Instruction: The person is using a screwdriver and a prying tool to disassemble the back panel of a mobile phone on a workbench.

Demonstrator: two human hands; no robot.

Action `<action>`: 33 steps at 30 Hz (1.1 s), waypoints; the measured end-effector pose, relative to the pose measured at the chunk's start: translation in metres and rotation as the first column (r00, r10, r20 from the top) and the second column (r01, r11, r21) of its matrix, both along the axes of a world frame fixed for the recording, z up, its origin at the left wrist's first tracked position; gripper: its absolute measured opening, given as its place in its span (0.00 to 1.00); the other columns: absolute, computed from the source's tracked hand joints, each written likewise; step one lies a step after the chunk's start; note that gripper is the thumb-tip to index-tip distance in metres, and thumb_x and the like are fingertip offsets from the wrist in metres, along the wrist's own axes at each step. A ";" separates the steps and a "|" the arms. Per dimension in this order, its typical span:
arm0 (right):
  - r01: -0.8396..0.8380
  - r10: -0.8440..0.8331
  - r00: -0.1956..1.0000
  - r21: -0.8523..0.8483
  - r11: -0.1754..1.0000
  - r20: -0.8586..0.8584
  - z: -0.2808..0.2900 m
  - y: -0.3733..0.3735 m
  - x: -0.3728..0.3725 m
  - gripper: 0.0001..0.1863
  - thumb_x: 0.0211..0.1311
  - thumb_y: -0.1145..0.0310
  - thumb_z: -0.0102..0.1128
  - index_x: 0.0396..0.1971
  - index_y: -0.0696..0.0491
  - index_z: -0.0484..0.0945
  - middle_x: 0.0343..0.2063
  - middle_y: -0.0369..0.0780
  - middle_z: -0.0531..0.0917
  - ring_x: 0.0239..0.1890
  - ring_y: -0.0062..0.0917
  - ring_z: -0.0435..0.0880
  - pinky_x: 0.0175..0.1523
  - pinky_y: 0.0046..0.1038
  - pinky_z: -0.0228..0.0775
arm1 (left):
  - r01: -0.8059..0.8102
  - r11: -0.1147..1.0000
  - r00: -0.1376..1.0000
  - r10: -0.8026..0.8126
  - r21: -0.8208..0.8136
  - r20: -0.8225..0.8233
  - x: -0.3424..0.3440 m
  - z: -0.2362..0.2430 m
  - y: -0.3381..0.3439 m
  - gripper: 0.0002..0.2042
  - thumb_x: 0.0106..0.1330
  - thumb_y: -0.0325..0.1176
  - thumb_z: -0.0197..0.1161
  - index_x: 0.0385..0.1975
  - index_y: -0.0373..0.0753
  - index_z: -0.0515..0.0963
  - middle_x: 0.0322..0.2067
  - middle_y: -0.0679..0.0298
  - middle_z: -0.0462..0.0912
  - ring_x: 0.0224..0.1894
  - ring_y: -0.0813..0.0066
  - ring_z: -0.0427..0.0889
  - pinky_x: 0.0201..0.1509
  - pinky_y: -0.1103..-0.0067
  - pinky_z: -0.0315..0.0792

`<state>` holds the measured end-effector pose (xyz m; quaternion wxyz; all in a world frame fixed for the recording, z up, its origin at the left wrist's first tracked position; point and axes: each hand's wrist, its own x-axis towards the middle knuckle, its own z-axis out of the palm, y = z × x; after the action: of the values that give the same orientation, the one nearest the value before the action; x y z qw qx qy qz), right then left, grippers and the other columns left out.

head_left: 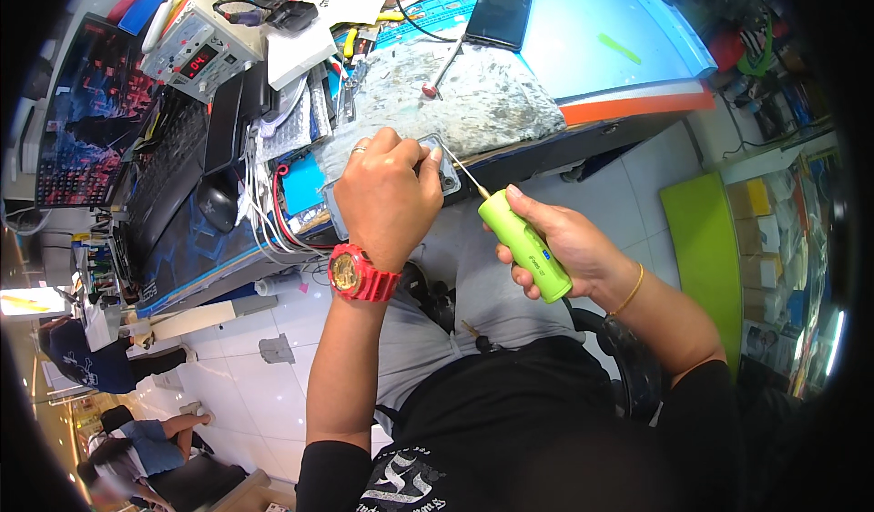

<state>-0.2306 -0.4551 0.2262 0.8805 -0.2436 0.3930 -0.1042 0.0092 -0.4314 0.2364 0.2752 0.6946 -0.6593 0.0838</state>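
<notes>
My left hand (387, 193), with a red watch on its wrist, is closed around a grey-framed smartphone (450, 179) at the near edge of the bench. Most of the phone is hidden under that hand; a corner with round openings shows beside the thumb. In my right hand (578, 248) is a lime-green electric screwdriver (526, 246), gripped by its thick handle. Its thin shaft slants up and left, and the tip meets the phone close to my left thumb and forefinger. Whether it sits in a screw is too small to tell.
A stained grey work mat (492, 93) lies beyond my hands, bearing a red-ended thin tool (435, 80). Past it sits a dark smartphone (499, 13). Left are a power supply (202, 57), a mouse (218, 202), a monitor (91, 111) and loose cables (264, 204).
</notes>
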 end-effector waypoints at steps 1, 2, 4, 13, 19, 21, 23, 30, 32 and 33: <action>0.007 -0.008 1.000 0.022 1.000 0.004 0.000 0.002 -0.002 0.32 0.87 0.34 0.47 0.59 0.51 0.79 0.32 0.37 0.86 0.21 0.24 0.86 0.23 0.30 0.82 | 0.002 1.000 1.000 -0.002 0.001 -0.006 -0.001 0.000 0.000 0.08 0.67 0.39 0.78 0.31 0.42 0.93 0.31 0.62 0.85 0.38 0.56 0.87 0.40 0.61 0.79; 0.009 -0.009 1.000 0.045 0.999 0.009 0.000 0.004 -0.002 0.32 0.87 0.34 0.47 0.59 0.51 0.79 0.32 0.37 0.86 0.21 0.24 0.86 0.23 0.30 0.82 | -0.002 1.000 1.000 0.002 0.003 -0.010 -0.001 0.000 0.000 0.08 0.67 0.39 0.78 0.31 0.42 0.93 0.32 0.62 0.85 0.38 0.56 0.87 0.40 0.61 0.79; 0.035 -0.037 0.999 0.071 0.997 0.028 -0.001 0.013 0.001 0.33 0.88 0.34 0.46 0.60 0.51 0.78 0.32 0.37 0.85 0.21 0.24 0.85 0.23 0.30 0.82 | -0.016 1.000 1.000 0.016 0.015 0.002 -0.002 0.000 0.000 0.08 0.67 0.39 0.78 0.31 0.43 0.93 0.32 0.62 0.85 0.38 0.56 0.87 0.40 0.61 0.79; 0.104 -0.110 0.990 0.061 0.993 0.088 -0.018 0.025 0.014 0.34 0.88 0.33 0.45 0.61 0.53 0.78 0.33 0.38 0.85 0.21 0.23 0.84 0.23 0.30 0.80 | -0.015 1.000 1.000 0.015 0.010 0.003 -0.001 0.000 0.000 0.08 0.67 0.39 0.79 0.30 0.43 0.92 0.31 0.63 0.85 0.37 0.56 0.87 0.39 0.61 0.79; 0.101 -0.105 0.990 0.043 0.994 0.097 -0.023 0.024 0.012 0.35 0.88 0.33 0.45 0.62 0.53 0.78 0.33 0.38 0.85 0.21 0.23 0.85 0.23 0.29 0.80 | -0.014 1.000 1.000 0.014 0.016 -0.002 -0.002 0.000 -0.001 0.08 0.67 0.39 0.78 0.30 0.43 0.93 0.31 0.63 0.85 0.38 0.56 0.87 0.39 0.61 0.79; 0.096 -0.100 0.990 0.042 0.994 0.097 -0.022 0.022 0.012 0.35 0.88 0.33 0.45 0.62 0.53 0.78 0.33 0.38 0.85 0.21 0.23 0.85 0.23 0.29 0.81 | -0.011 1.000 1.000 0.011 0.017 -0.001 -0.002 0.000 -0.001 0.08 0.67 0.39 0.78 0.30 0.42 0.93 0.31 0.63 0.85 0.38 0.56 0.87 0.40 0.61 0.79; 0.089 -0.094 0.990 0.047 0.995 0.102 -0.022 0.021 0.012 0.35 0.88 0.33 0.44 0.62 0.53 0.78 0.33 0.38 0.85 0.21 0.23 0.85 0.23 0.29 0.81 | -0.005 1.000 1.000 0.005 0.015 0.003 -0.001 0.000 -0.001 0.08 0.67 0.39 0.78 0.30 0.42 0.93 0.31 0.63 0.85 0.38 0.56 0.87 0.40 0.61 0.79; 0.072 -0.078 0.992 0.055 0.996 0.104 -0.022 0.019 0.010 0.35 0.88 0.33 0.44 0.61 0.53 0.78 0.32 0.38 0.85 0.21 0.23 0.85 0.23 0.29 0.81 | -0.010 1.000 1.000 0.010 0.029 0.007 -0.001 0.001 -0.001 0.08 0.67 0.39 0.79 0.30 0.42 0.93 0.31 0.62 0.85 0.37 0.56 0.87 0.39 0.61 0.79; 0.067 -0.074 0.991 0.062 0.996 0.110 -0.022 0.017 0.009 0.35 0.88 0.33 0.44 0.61 0.53 0.78 0.32 0.38 0.85 0.21 0.23 0.85 0.23 0.29 0.81 | -0.014 0.999 1.000 0.014 0.032 0.001 -0.001 0.001 -0.001 0.08 0.67 0.39 0.79 0.30 0.42 0.93 0.31 0.62 0.85 0.37 0.56 0.87 0.40 0.61 0.79; 0.065 -0.072 0.991 0.067 0.996 0.113 -0.022 0.017 0.009 0.35 0.88 0.33 0.44 0.61 0.53 0.78 0.32 0.38 0.85 0.21 0.23 0.85 0.22 0.29 0.81 | -0.011 1.000 1.000 0.011 0.027 0.002 -0.001 0.001 -0.001 0.08 0.67 0.38 0.79 0.30 0.42 0.93 0.31 0.62 0.85 0.37 0.56 0.87 0.40 0.61 0.79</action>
<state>-0.2215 -0.4384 0.2038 0.9049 -0.1958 0.3527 -0.1357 0.0082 -0.4323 0.2375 0.2646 0.7017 -0.6570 0.0770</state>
